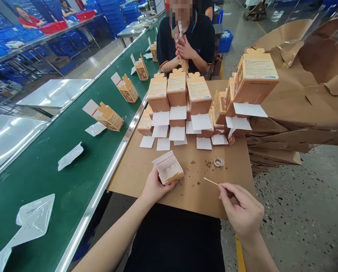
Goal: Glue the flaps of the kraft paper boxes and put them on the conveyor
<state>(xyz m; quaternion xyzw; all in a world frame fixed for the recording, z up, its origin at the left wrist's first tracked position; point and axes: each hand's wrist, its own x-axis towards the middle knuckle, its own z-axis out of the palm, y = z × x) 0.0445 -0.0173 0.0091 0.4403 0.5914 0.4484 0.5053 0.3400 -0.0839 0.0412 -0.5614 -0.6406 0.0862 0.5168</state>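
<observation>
My left hand [157, 187] is wrapped round a small carton [169, 168], tilted so its open white inside faces me. A flap with a red line stands up along its far edge. Between the thumb and fingers of my right hand [241, 206] is a cotton swab [211, 181], its white tip pointing left toward the carton but apart from it. Just beyond the swab, a small round metal dish [219, 162] sits on the cardboard-covered table [135, 170]. Brown specks and wet spots lie beside the dish.
Stacked cartons [177, 88] with hanging white flaps fill the table's far side. On the left, a green conveyor belt [81, 189] carries open cartons [112, 117] and clear plastic pouches [69, 156]. Brown paper [305, 94] is heaped at right. A co-worker [186, 41] sits opposite, hands together.
</observation>
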